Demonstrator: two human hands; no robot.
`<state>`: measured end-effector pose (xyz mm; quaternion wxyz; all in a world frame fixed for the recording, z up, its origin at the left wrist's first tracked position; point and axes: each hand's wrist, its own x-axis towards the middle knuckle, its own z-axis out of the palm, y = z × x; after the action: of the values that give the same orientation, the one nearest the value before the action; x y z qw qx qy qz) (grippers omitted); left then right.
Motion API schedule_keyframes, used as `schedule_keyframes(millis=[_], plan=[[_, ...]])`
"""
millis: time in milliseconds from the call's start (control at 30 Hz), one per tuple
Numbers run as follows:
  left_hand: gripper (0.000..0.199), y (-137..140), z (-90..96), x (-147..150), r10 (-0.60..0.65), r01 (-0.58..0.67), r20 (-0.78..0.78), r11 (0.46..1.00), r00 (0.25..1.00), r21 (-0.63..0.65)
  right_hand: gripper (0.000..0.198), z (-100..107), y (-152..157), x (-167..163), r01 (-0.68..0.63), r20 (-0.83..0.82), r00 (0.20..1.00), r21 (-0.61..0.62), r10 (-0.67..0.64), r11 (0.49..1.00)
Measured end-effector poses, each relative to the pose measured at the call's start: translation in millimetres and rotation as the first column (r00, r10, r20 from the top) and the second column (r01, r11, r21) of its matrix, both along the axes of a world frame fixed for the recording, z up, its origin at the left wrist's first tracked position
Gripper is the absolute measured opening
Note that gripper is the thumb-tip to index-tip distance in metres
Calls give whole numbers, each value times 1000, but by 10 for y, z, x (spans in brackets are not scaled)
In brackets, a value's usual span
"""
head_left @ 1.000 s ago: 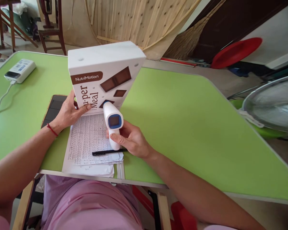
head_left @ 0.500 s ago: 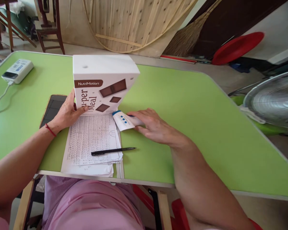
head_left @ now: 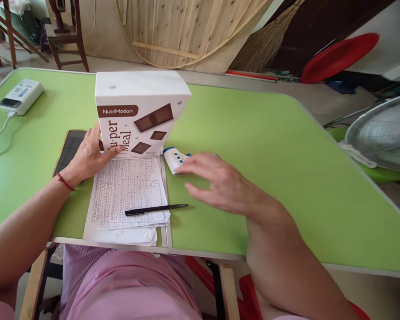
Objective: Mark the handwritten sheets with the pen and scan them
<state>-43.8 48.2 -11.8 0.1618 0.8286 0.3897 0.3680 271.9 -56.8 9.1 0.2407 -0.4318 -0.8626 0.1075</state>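
Observation:
A white NutriMotion box (head_left: 138,113) stands upright at the top of the handwritten sheets, brown bars printed on its front. My left hand (head_left: 88,153) grips its lower left edge, thumb on the front and the other fingers partly hidden behind it. To the right of the box, a white and blue infrared thermometer (head_left: 174,161) lies on the table. Just over its handle is my right hand (head_left: 216,180), fingers apart and holding nothing; it hides part of the thermometer. On the handwritten papers (head_left: 128,189) rests a black pen (head_left: 156,209).
Partly behind my left hand lies a dark phone-like device (head_left: 68,149). A white power bank (head_left: 22,96) with a cable sits at the far left of the green table (head_left: 286,178). Beyond the right edge stands a fan (head_left: 383,133); a wooden chair (head_left: 66,40) is behind.
My right hand has let go of the thermometer and drawn slightly right, its fingers spreading. The thermometer now rests on the table. My left hand still holds the box.

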Motion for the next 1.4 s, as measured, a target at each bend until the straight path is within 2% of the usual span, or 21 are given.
schedule_keyframes(millis=[33, 67, 133, 233, 300, 333, 433, 533, 600, 633, 733, 900, 967, 1100, 1233, 1400], plan=[[64, -18, -3, 4, 67, -68, 34, 997, 997, 30, 16, 37, -51, -65, -125, -25, 992, -96, 123, 988], [69, -42, 3, 10, 119, -124, 86, 991, 989, 58, 9, 58, -93, -124, -191, -15, 981, -179, 191, 965], [68, -110, 47, 32, 149, -177, 221, 978, 964, 111, 6, 61, -143, -207, -221, 40, 970, -254, 239, 942], [40, -253, 166, 83, 70, -153, 334, 962, 940, 228, 18, 31, -133, -226, -183, 112, 969, -274, 220, 944], [22, -343, 231, 122, -22, -43, 202, 950, 979, 308, 18, 35, -90, -176, -165, 66, 979, -315, 195, 935], [17, -376, 247, 141, -106, 60, 115, 936, 988, 346, 17, 43, -65, -144, -146, 10, 987, -352, 160, 925], [11, -418, 223, 193, -293, 326, -171, 920, 941, 217, 9, 60, 5, -96, -52, -237, 969, -453, -64, 890], [22, -403, 149, 230, -429, 469, -312, 881, 848, 61, 6, 24, 35, -191, 42, -487, 811, -506, -325, 861], [26, -393, 112, 242, -519, 546, -334, 838, 787, -16, 7, -18, 26, -304, 12, -581, 714, -548, -391, 836], [28, -391, 99, 244, -556, 574, -336, 817, 760, -51, 6, -38, 15, -356, -1, -596, 693, -563, -406, 827], [34, -402, 77, 236, -602, 603, -344, 789, 721, -118, 5, -92, -16, -450, 51, -605, 674, -534, -424, 844], [41, -463, 67, 238, -570, 553, -418, 815, 708, -174, 9, -222, -31, -520, 271, -630, 632, -366, -451, 890], [44, -489, 69, 250, -552, 539, -445, 825, 705, -170, 6, -281, -42, -571, 261, -634, 647, -337, -423, 905], [45, -517, 68, 262, -541, 534, -470, 830, 698, -162, 7, -361, -36, -625, 200, -572, 713, -387, -404, 900], [46, -518, 61, 252, -540, 541, -475, 828, 695, -149, 8, -398, 42, -577, 285, -568, 679, -380, -465, 880], [46, -530, 61, 258, -531, 533, -492, 833, 690, -150, 14, -439, 85, -551, 290, -543, 727, -311, -420, 905]])
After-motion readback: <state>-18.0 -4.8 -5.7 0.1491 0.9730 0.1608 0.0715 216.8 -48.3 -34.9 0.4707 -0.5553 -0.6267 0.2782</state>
